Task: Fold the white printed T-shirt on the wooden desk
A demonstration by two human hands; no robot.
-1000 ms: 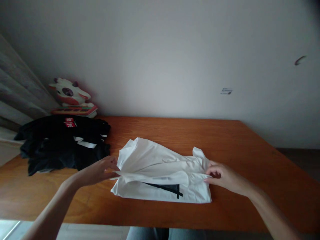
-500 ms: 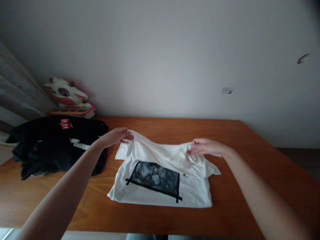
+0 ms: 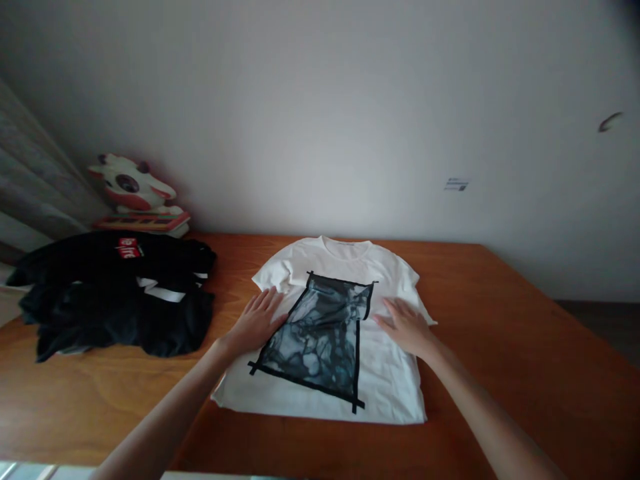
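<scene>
place: likely home room | cues: wooden table (image 3: 500, 320), plush toy (image 3: 131, 185), curtain (image 3: 30, 180), clothes pile (image 3: 110, 293)

white T-shirt (image 3: 390, 373): 1 | black clothes pile (image 3: 110, 293): 1 | toy figure (image 3: 131, 187): 1 | hands: 2 | table (image 3: 525, 347): 1

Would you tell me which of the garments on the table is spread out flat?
The white T-shirt with the dark framed print, under both hands; the black clothes to its left lie in a crumpled heap.

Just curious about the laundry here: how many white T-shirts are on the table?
1. The white T-shirt lies spread flat mid-table under both hands. The black clothes pile at left shows white stripes; more could be hidden inside.
</scene>
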